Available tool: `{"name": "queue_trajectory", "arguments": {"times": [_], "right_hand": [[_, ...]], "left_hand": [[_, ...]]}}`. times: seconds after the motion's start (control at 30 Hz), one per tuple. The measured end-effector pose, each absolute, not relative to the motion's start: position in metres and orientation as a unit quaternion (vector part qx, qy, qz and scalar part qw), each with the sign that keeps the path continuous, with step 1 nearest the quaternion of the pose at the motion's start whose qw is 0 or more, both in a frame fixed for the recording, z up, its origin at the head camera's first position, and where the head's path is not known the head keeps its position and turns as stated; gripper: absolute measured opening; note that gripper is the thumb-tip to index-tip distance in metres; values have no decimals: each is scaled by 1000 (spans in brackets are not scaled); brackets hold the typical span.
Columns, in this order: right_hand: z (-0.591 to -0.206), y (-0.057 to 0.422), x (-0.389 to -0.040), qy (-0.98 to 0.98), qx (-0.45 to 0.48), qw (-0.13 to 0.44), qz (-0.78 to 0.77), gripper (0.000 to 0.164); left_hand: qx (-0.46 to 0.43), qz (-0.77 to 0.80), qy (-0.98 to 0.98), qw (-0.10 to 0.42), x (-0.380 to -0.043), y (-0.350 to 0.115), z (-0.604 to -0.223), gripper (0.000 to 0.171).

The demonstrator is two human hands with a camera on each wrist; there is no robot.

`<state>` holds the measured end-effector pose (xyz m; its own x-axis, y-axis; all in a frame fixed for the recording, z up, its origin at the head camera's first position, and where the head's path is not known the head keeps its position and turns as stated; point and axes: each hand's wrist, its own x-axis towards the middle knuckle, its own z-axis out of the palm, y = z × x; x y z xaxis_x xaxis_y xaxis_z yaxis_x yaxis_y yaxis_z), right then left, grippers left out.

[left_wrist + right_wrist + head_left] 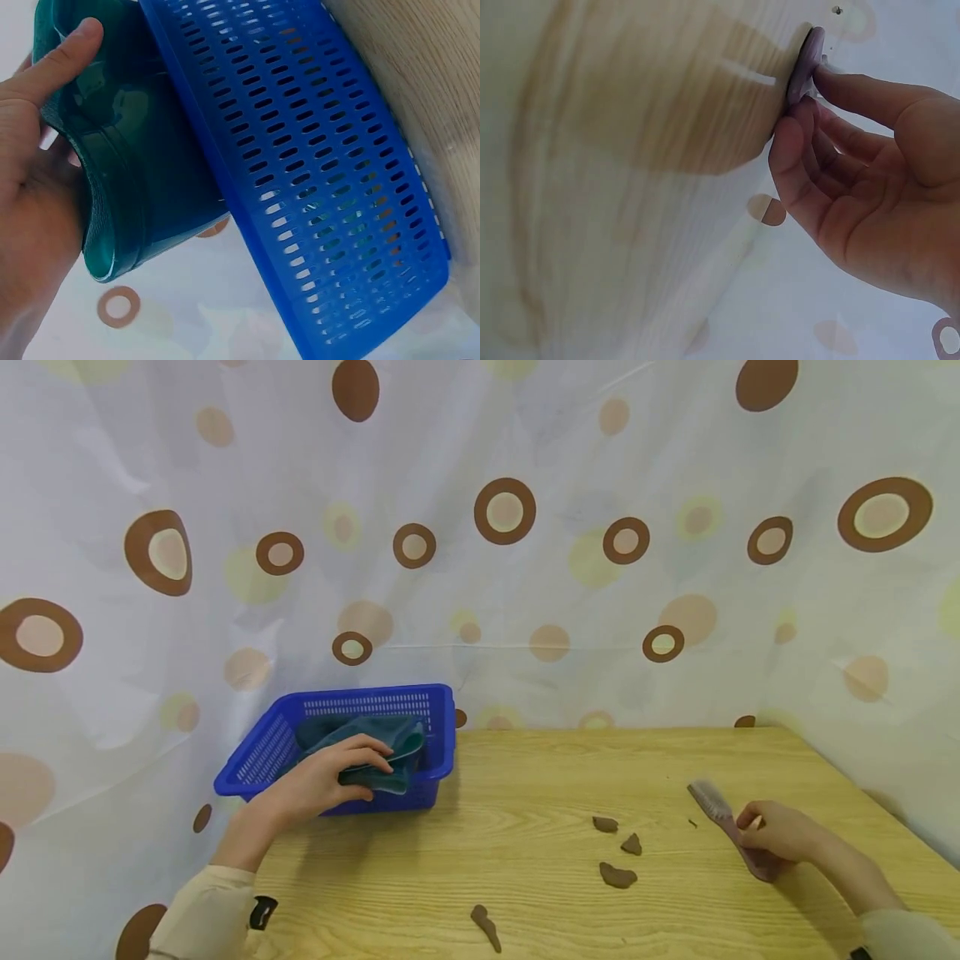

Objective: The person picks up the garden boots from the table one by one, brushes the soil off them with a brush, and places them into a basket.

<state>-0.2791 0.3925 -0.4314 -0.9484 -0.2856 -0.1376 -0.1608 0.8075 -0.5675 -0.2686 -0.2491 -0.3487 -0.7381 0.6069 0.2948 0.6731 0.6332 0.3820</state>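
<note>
My left hand (322,787) grips the upper edge of a dark green rubber boot (375,727) that lies in the blue plastic basket (446,735). In the left wrist view, the thumb lies on the boot's glossy shaft (157,165), while the other fingers are mostly hidden behind its rim. Over on the right, my right hand (787,835) pinches the handle of a brush (738,846) low at the tabletop, its pale bristles pointing away to the left. The brush's mauve handle (807,67) shows between thumb and fingers in the right wrist view.
Several brown, mud-like pieces (618,875) lie scattered on the wooden table (525,793) between the hands. One longer piece (487,928) is near the front. A curtain (555,593) printed with circles hangs behind the table and along its sides.
</note>
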Motion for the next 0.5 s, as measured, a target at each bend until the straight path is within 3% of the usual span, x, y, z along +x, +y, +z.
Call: {"name": "queue_trajectory", "arguments": {"times": [0.27,0.37,0.5], "right_hand": [[-428,392,-275,943,-106,113,-294,31],[-428,393,-276,952,-125,86,-266,30],[-426,388,-278,966,-146,19,-211,30]], "left_hand": [[-347,-301,-885,77,-273,-264,-351,37],[-342,-296,-889,70,-270,-259,-348,37],[-332,-269,-900,87,-264,-240,-339,50]]}}
